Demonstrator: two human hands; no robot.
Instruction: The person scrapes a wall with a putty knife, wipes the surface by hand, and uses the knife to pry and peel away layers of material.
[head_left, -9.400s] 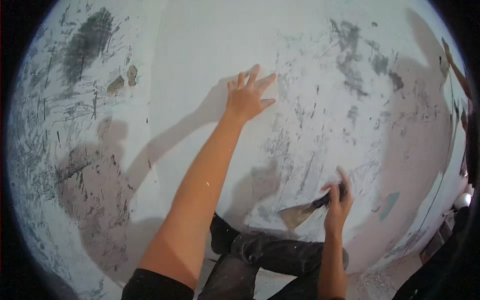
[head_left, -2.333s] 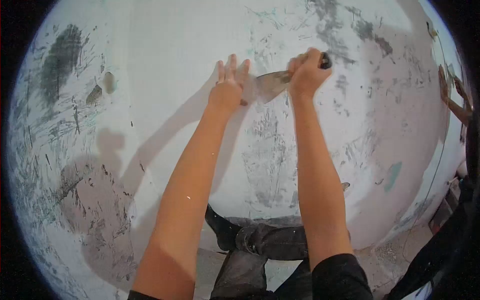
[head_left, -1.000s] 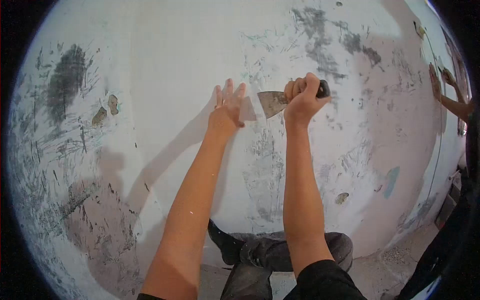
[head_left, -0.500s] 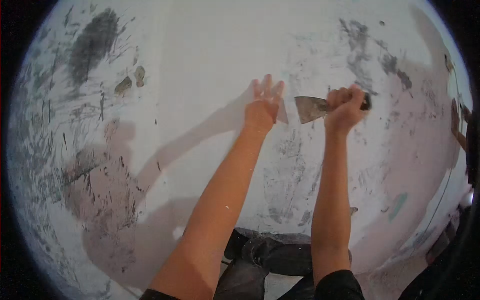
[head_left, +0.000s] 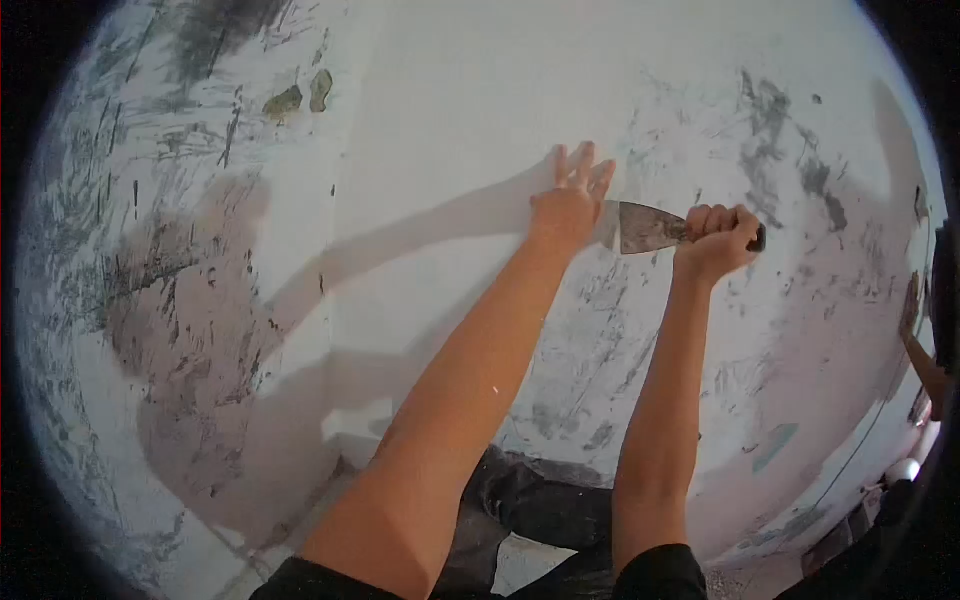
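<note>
My left hand (head_left: 568, 205) is spread against the white wall (head_left: 450, 110), its fingers apart and pointing up. Its shadow stretches to the left across the smooth white area. In a closed fist, my right hand (head_left: 718, 240) grips the dark handle of a putty knife (head_left: 650, 228). The knife's wide, stained metal blade points left, its front edge just right of my left hand and close to the wall surface. Around and below the blade the wall is streaked with grey smears.
Grey smudges mark the wall at the upper right, and two chipped spots (head_left: 283, 103) show at the upper left. Another person's arm (head_left: 928, 372) reaches in at the right edge. My dark-clad legs (head_left: 555, 510) are bent below, close to the wall.
The view has tilted, shifting the wall marks. Both hands appear slightly further right, and the putty knife's blade sits nearer my left hand. My grip on the knife is unchanged.
</note>
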